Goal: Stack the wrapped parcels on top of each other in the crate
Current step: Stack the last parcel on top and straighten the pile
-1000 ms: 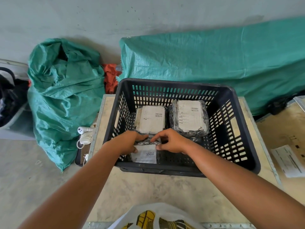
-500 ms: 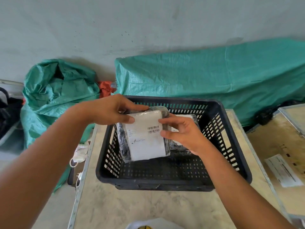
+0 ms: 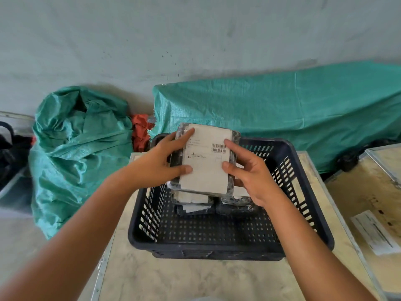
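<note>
A black slatted plastic crate (image 3: 299, 192) stands on a pale table. Over its far half I hold a wrapped parcel (image 3: 206, 168), dark plastic with a white barcode label on top. My left hand (image 3: 160, 164) grips its left edge and my right hand (image 3: 249, 170) grips its right edge. Directly below it, a second parcel (image 3: 191, 197) lies in the crate's far left part. A third parcel (image 3: 236, 203) lies beside it to the right, mostly hidden by my right hand. I cannot tell whether the held parcel touches the one below.
The pale table (image 3: 195, 279) has a metal rim. A crumpled green sack (image 3: 80, 153) sits on the floor at the left, a green tarp-covered heap (image 3: 293, 109) behind the crate, an orange cloth (image 3: 141, 133) between them. A wooden box (image 3: 368, 192) with a paper label stands right.
Both hands lifted a parcel from the crate's near left part, raised it, and carried it away from me to above the far left parcel. The camera tilted up.
</note>
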